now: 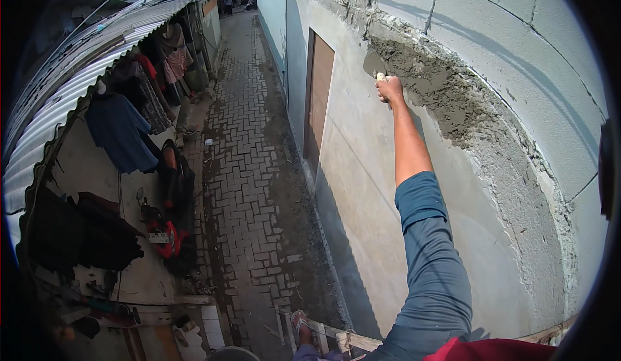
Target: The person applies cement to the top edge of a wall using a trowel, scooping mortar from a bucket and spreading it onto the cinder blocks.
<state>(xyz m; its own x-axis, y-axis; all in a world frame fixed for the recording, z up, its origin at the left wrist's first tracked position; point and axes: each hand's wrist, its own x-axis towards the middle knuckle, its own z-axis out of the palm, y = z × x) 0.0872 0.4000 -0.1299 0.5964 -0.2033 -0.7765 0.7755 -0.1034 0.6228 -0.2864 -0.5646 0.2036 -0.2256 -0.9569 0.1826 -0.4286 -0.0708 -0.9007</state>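
My right arm stretches far out along the wall, and my right hand (389, 90) is closed around the pale handle of a trowel (373, 63). Its grey metal blade seems to lie against the wall, at the left end of a band of wet mortar (430, 79). The mortar is dark and rough, with smoother patches in places. Below it is a smooth, plastered wall face (369, 141); on the right the band continues as paler, rough cement (517, 193). My left hand is out of view.
Wooden rails (359, 342) and a sandalled foot (301, 322) show at the bottom, beside a bucket rim (233, 353). Far below runs a paved alley (242, 186). A brown door (319, 96) is in the wall. Across stand a corrugated roof (77, 92), hanging clothes (119, 131) and a red motorbike (169, 241).
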